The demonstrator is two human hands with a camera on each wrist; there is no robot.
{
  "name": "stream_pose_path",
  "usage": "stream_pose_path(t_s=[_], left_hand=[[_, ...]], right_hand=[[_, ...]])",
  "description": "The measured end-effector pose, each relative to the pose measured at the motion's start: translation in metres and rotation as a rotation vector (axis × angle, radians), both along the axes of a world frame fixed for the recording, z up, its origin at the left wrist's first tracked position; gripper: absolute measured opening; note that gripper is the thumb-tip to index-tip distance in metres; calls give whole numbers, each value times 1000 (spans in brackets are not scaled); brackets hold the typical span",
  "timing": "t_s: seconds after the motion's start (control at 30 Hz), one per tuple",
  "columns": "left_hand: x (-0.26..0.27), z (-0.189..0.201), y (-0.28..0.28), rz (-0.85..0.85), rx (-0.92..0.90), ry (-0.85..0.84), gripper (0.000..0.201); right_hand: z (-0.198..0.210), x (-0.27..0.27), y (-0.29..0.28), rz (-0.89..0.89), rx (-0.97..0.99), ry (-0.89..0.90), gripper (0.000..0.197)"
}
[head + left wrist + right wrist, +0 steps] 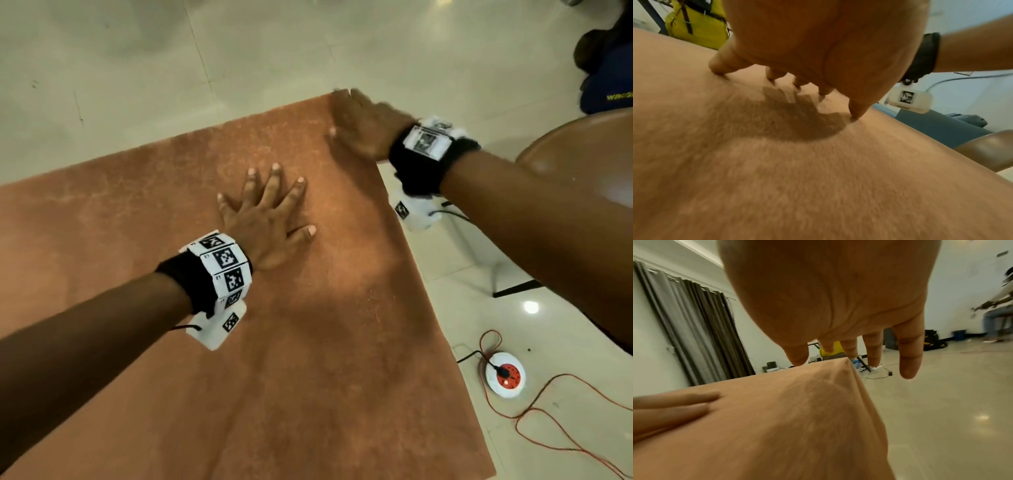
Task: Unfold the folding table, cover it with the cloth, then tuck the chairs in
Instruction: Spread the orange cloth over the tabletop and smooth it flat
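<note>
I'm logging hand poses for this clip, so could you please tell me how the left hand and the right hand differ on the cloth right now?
The left hand presses the cloth with spread fingertips well in from its edges; the right hand is at the far right corner. The left hand's fingers all meet the fabric, while some of the right hand's fingers extend beyond the corner, over the floor. Both are open, palm down, gripping nothing.

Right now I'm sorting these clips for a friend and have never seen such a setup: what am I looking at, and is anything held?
No machine: a person wears cameras. One picture looks down from the head, the other two look along each wrist. An orange-brown cloth covers the table. The left hand presses flat on it, fingers spread. The right hand reaches open over the cloth's far corner. Neither holds anything. A brown chair stands at right, a socket reel lies on the floor.
</note>
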State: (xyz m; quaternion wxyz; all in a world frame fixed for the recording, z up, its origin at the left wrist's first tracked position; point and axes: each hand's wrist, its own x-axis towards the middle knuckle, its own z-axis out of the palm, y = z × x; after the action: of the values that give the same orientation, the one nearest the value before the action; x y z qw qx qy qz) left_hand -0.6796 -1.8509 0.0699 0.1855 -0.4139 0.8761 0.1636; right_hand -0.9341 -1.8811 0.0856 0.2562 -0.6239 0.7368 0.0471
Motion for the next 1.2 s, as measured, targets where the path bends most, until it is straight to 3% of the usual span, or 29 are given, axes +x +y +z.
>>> stream_pose_path(t_s=[0.07,0.17,0.5,0.67,0.87,1.2], left_hand=[[1,2,2,5,20,-20,80],[-7,2,-8,36,85,-28,83],[-23,2,-51,71,69,-38,81],[-6,0,-6,-2,12,42,79],[20,-2,101,-168,6,98,77],[52,0,227,-283,21,98,74]], right_hand=[[-6,8,37,103,35,-22,83],[-19,11,60,103,58,-19,87],[-2,11,-5,11,115,-27,81],[-1,10,13,-34,70,-16,84],[-10,31,129,97,3,-31,85],[-22,103,375,-267,-70,-81,75]])
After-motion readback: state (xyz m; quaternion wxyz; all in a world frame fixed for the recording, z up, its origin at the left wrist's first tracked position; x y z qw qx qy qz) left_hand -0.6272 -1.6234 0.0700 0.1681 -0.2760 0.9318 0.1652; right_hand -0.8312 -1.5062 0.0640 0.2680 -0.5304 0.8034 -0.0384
